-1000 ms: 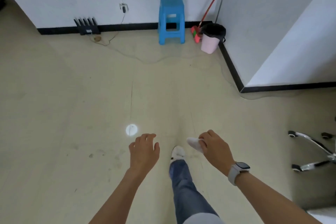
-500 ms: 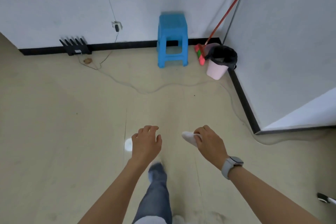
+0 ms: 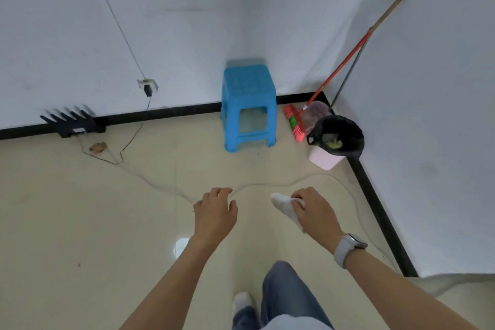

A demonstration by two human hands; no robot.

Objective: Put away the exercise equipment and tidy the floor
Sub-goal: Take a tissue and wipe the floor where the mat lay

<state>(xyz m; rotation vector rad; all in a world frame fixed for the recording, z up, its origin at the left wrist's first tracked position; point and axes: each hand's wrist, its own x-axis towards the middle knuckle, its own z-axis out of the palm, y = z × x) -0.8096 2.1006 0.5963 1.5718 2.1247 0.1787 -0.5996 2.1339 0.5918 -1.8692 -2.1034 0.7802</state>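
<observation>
Against the baseboard at far left sits a black router (image 3: 73, 123) with its antennas up, and a thin cable (image 3: 128, 142) loops from the wall socket (image 3: 146, 85) down onto the cream floor (image 3: 53, 222). A small brown scrap (image 3: 98, 147) lies on the floor just beside the cable. The left hand (image 3: 215, 215) hangs palm down over the floor, fingers loosely curled and holding nothing. Farther back, a blue plastic stool (image 3: 249, 104) stands against the wall. The right hand (image 3: 316, 213), a watch (image 3: 348, 248) on its wrist, is closed around a white cloth (image 3: 285, 206), which sticks out toward the left hand; the two hands are apart. In the corner, a red broom (image 3: 334, 72) leans on the wall next to a pink bin (image 3: 334, 142) lined with a black bag.
</observation>
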